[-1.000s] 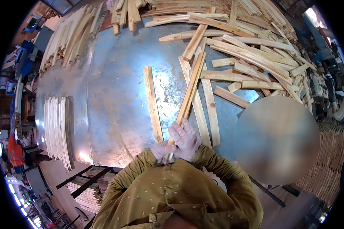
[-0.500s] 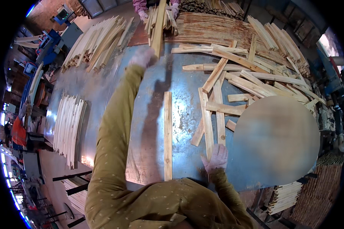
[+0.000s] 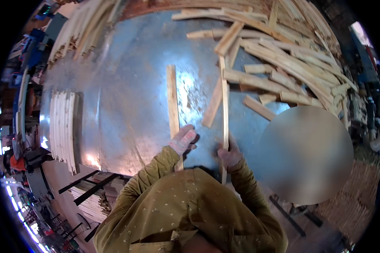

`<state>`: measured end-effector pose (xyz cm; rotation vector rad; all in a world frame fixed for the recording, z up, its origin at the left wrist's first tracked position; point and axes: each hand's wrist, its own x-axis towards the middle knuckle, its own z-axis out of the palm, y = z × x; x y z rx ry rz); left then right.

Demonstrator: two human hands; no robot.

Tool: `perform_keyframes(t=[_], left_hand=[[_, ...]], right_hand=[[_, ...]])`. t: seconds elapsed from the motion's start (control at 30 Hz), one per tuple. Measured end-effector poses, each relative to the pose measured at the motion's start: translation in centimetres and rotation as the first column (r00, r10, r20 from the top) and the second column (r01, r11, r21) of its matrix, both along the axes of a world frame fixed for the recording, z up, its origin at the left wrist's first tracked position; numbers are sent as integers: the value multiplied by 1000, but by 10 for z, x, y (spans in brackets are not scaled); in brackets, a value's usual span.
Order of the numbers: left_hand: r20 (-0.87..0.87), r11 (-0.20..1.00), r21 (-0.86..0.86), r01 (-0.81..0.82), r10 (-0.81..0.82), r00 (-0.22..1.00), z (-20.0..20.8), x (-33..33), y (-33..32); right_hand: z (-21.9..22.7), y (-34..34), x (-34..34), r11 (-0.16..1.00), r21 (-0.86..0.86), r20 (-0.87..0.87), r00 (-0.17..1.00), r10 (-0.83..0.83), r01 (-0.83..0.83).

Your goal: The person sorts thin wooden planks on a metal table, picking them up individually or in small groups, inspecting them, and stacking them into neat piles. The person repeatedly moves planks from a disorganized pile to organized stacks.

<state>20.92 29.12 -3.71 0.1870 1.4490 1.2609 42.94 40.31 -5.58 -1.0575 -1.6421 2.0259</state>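
My right hand [image 3: 231, 155], in a pale glove and slightly blurred, grips the near part of a long wooden slat [image 3: 225, 105]. That slat is turned on its narrow edge and points away from me. To the left, a single flat slat [image 3: 172, 95] lies on the metal tabletop. My left hand [image 3: 184, 139], also gloved, is over the near part of this slat, fingers stretched out to the right and holding nothing. Whether it touches the slat is hard to tell.
A loose heap of slats [image 3: 291, 80] covers the table's right side. A neat row of slats [image 3: 64, 130] lies at the left edge, with another pile [image 3: 86, 27] at the far left. A blurred round patch hides the near right.
My left hand has come back from the far side to the lone slat near me. My right hand has closed on a slat and turned it on edge. The view has shifted nearer.
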Motion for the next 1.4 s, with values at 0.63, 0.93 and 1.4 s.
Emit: perform_keyframes(t=[0.63, 0.93, 1.4], left_hand=[[417, 916, 166, -365, 270, 868, 25, -11, -29], [-572, 860, -380, -340, 70, 817, 4, -124, -125], [-664, 706, -646, -289, -335, 669, 39, -128, -116]], right_hand=[[47, -29, -87, 899, 416, 211, 976, 50, -136], [1, -129, -180, 529, 541, 676, 712, 189, -654], [-14, -22, -263, 543, 544, 793, 604, -82, -640]])
